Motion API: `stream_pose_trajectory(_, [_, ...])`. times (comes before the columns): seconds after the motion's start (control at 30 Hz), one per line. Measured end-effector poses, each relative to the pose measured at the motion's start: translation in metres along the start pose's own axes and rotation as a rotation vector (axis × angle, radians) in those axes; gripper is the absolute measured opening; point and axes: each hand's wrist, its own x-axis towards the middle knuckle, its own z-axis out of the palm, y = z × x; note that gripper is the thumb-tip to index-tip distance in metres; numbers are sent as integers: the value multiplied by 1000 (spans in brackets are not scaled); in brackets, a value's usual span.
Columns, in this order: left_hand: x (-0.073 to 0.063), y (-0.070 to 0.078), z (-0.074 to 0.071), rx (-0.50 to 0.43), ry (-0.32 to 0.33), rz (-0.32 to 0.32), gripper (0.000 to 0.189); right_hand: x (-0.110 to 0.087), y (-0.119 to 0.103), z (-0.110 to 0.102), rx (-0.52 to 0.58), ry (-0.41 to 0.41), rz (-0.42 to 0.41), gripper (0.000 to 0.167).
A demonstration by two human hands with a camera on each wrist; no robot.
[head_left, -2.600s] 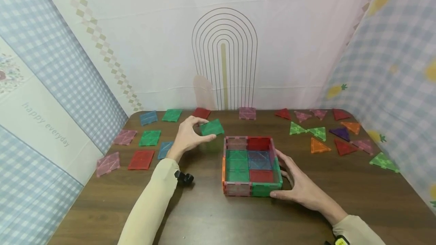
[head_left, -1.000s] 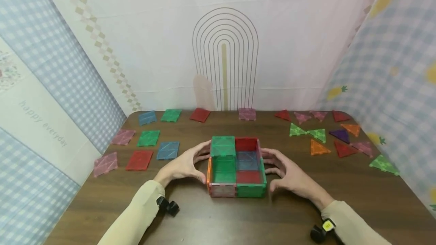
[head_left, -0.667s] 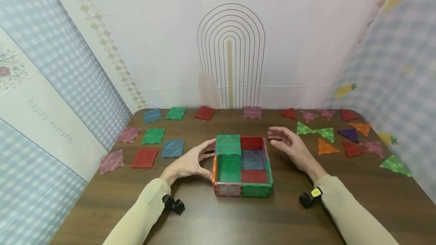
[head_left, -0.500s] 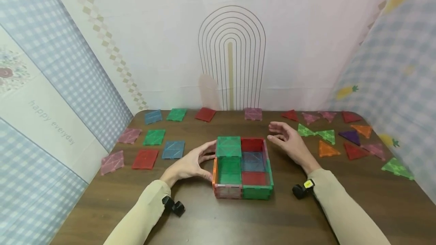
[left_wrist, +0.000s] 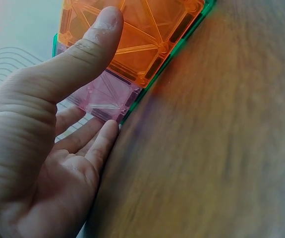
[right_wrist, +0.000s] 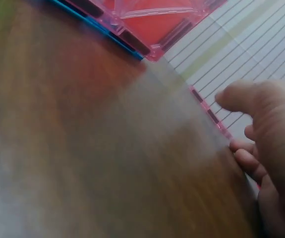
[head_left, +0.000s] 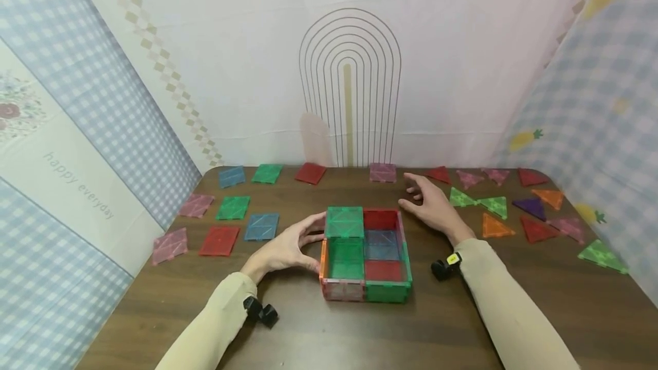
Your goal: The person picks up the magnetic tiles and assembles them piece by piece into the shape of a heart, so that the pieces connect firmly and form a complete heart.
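A low open box of see-through magnetic tiles (head_left: 388,291) stands mid-table, its walls green, pink, red and orange. One green square tile (head_left: 345,222) lies flat across its back left top. My left hand (head_left: 288,247) rests along the box's left side. In the left wrist view, its thumb touches the orange tile (left_wrist: 142,34) and the fingertips meet the pink tile (left_wrist: 105,94) low by the table. My right hand (head_left: 432,204) holds nothing and is off the table's back right, fingers loosely bent. Nearest to it are a pink square tile (head_left: 382,172) and a red triangle tile (head_left: 438,174).
Loose square tiles lie on the left, among them a blue square (head_left: 261,226) and a red square (head_left: 219,241). Triangle tiles, including an orange triangle (head_left: 496,226) and a purple triangle (head_left: 530,208), spread over the right. A cloth backdrop (head_left: 247,73) borders the table's back edge.
The green square tile has gone from my left hand onto the box's back left top. My left hand moved to the box's left side; my right hand left the box and moved toward the back.
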Motion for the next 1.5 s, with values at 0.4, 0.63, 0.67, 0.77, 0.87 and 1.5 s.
stream_pose_trajectory(0.4, [-6,1,-5,23,18,13,124,27,-5,6,-169,-184,-108,79])
stream_pose_trajectory(0.63, [-5,-1,-2,15,9,23,124,22,-9,7,-196,-204,-97,71])
stream_pose_trajectory(0.67, [-5,-2,-2,15,8,21,124,20,-9,8,-199,-188,-94,68])
stream_pose_trajectory(0.77, [-4,-3,-1,19,9,15,125,15,-10,8,-190,-112,-66,53])
stream_pose_trajectory(0.87, [-2,-4,-1,19,10,18,125,11,-10,8,-175,-25,-39,32])
stream_pose_trajectory(1.5, [3,-1,0,23,8,-5,119,-26,-27,-16,254,165,121,67])
